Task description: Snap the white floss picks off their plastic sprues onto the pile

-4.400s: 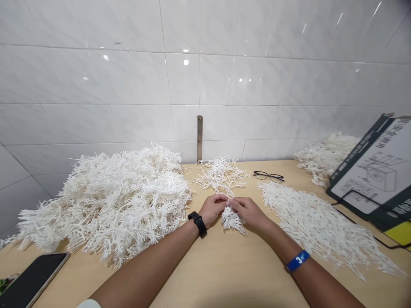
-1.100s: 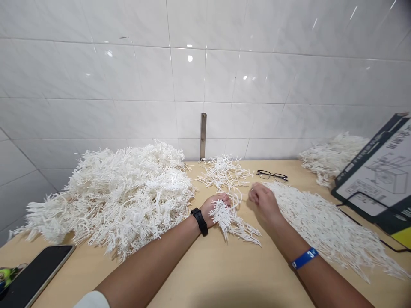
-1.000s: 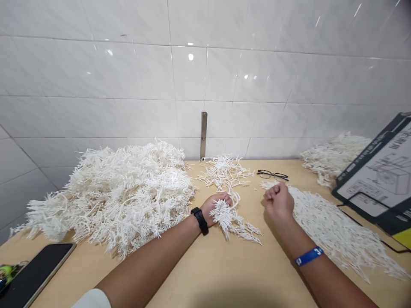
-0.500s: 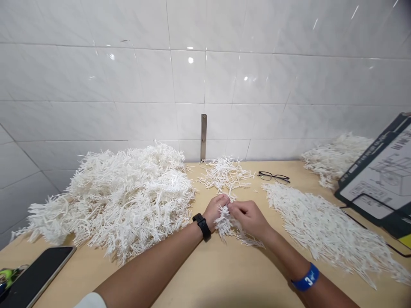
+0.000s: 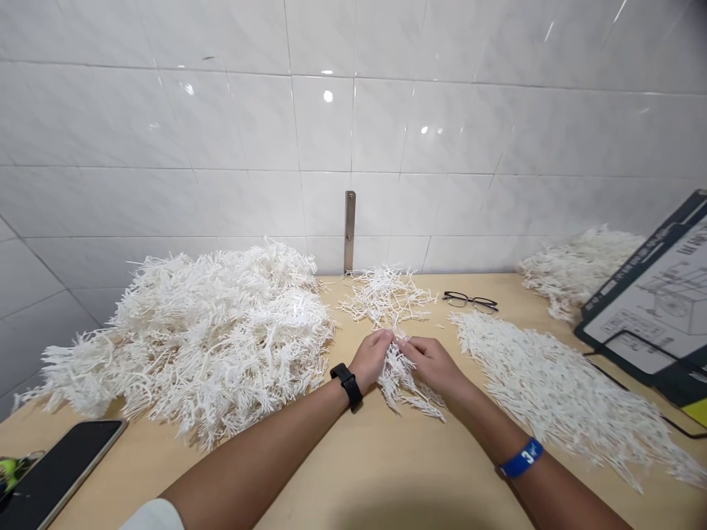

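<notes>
My left hand point(image 5: 373, 358) and my right hand point(image 5: 434, 366) meet near the middle of the table, both closed in a pinch. Between them hangs a bunch of white branched plastic strands point(image 5: 398, 377), its tips fanning down onto the tabletop. The fingers of both hands hold the top of this bunch; the exact grip points are partly hidden. Just beyond my fingertips lies a loose small heap of thin white stems point(image 5: 387, 296). A big tangled pile of white branched strands point(image 5: 226, 338) is left of my left hand. Right of my right hand spreads a flatter layer of white strands point(image 5: 552, 390).
Eyeglasses point(image 5: 469, 301) lie behind the flat layer. A dark-framed printed board point(image 5: 657, 309) leans at the right, with another white heap point(image 5: 579, 265) behind it. A phone point(image 5: 63, 471) lies front left beside keys point(image 5: 11, 471). A tiled wall point(image 5: 248, 125) rises behind the table.
My right hand has shifted slightly, its fingers now higher against the bunch. The bunch hangs more openly between the hands. The view has tilted a little.
</notes>
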`<state>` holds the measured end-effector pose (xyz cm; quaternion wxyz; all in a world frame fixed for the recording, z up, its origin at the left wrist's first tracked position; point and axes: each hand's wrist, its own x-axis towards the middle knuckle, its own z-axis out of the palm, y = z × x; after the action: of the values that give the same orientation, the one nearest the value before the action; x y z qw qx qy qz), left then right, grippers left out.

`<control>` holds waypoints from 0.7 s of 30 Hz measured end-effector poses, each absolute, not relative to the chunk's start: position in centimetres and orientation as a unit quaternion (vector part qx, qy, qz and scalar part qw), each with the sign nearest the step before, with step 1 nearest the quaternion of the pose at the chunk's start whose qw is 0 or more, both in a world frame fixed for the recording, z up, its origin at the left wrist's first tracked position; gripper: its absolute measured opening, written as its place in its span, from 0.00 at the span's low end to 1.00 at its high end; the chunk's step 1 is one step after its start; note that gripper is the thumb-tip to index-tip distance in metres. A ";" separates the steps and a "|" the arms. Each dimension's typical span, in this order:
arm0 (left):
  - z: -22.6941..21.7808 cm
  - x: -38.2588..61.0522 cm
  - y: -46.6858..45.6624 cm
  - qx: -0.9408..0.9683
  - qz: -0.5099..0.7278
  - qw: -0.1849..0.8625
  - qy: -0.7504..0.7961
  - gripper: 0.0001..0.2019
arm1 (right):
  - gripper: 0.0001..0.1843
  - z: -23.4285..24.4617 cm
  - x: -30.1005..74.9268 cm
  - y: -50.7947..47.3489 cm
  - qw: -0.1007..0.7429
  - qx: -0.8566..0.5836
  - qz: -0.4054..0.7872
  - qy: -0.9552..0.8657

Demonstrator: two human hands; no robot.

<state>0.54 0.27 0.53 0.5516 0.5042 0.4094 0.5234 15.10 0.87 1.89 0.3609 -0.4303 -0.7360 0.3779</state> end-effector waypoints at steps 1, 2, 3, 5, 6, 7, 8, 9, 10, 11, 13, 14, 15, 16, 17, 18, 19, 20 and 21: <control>0.6 0.6 0.2 0.511 0.509 0.564 0.402 0.18 | 0.24 1.7 15.3 1.1 0.371 -0.438 0.376 -0.727; 0.7 0.5 0.2 0.522 0.493 0.572 0.396 0.20 | 0.24 1.6 15.4 1.2 0.381 -0.446 0.371 -0.720; 0.7 0.5 0.1 0.539 0.475 0.575 0.392 0.21 | 0.24 1.5 15.5 1.3 0.390 -0.453 0.365 -0.714; 0.7 0.5 0.1 0.580 0.444 0.564 0.386 0.22 | 0.24 1.4 15.6 1.4 0.399 -0.467 0.351 -0.707; 0.7 0.4 0.1 0.598 0.431 0.555 0.385 0.22 | 0.24 1.4 15.6 1.5 0.401 -0.475 0.341 -0.705; 0.6 0.4 0.1 0.611 0.423 0.549 0.383 0.22 | 0.24 1.4 15.6 1.5 0.401 -0.483 0.331 -0.704; 0.6 0.4 0.1 0.616 0.417 0.547 0.383 0.21 | 0.24 1.3 15.6 1.6 0.400 -0.491 0.320 -0.705; 0.6 0.4 0.2 0.617 0.412 0.550 0.384 0.20 | 0.24 1.3 15.6 1.6 0.400 -0.497 0.307 -0.706; 0.7 0.4 0.2 0.614 0.407 0.556 0.386 0.19 | 0.24 1.2 15.6 1.6 0.401 -0.503 0.295 -0.707; 0.8 0.4 0.2 0.612 0.402 0.561 0.386 0.18 | 0.24 1.2 15.5 1.6 0.403 -0.508 0.283 -0.707; 0.9 0.5 0.3 0.610 0.403 0.563 0.385 0.16 | 0.24 1.0 15.1 1.4 0.406 -0.518 0.266 -0.704; 1.0 0.6 0.4 0.610 0.405 0.560 0.387 0.16 | 0.24 1.0 14.8 1.2 0.409 -0.523 0.259 -0.701; 1.0 0.6 0.4 0.611 0.407 0.557 0.389 0.15 | 0.25 0.9 14.6 1.1 0.413 -0.526 0.255 -0.698; 1.0 0.6 0.4 0.611 0.408 0.554 0.391 0.16 | 0.25 0.8 14.4 1.1 0.418 -0.528 0.252 -0.695; 1.0 0.6 0.3 0.609 0.410 0.553 0.394 0.16 | 0.25 0.8 14.4 1.1 0.425 -0.528 0.254 -0.690; 1.0 0.5 0.2 0.612 0.408 0.551 0.395 0.16 | 0.24 0.9 14.5 1.2 0.437 -0.531 0.256 -0.679; 1.0 0.4 0.1 0.620 0.401 0.547 0.393 0.16 | 0.24 1.0 15.0 1.5 0.459 -0.539 0.258 -0.657; 1.0 0.3 -0.1 0.632 0.392 0.543 0.389 0.16 | 0.23 1.3 15.9 2.0 0.485 -0.548 0.259 -0.630; 1.0 0.1 -0.4 0.657 0.372 0.534 0.380 0.17 | 0.21 1.6 17.0 2.6 0.522 -0.566 0.251 -0.587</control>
<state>0.13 -0.37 0.96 0.5344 0.6570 0.3800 0.3720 16.99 2.64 1.63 0.5218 -0.5658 -0.5870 0.2512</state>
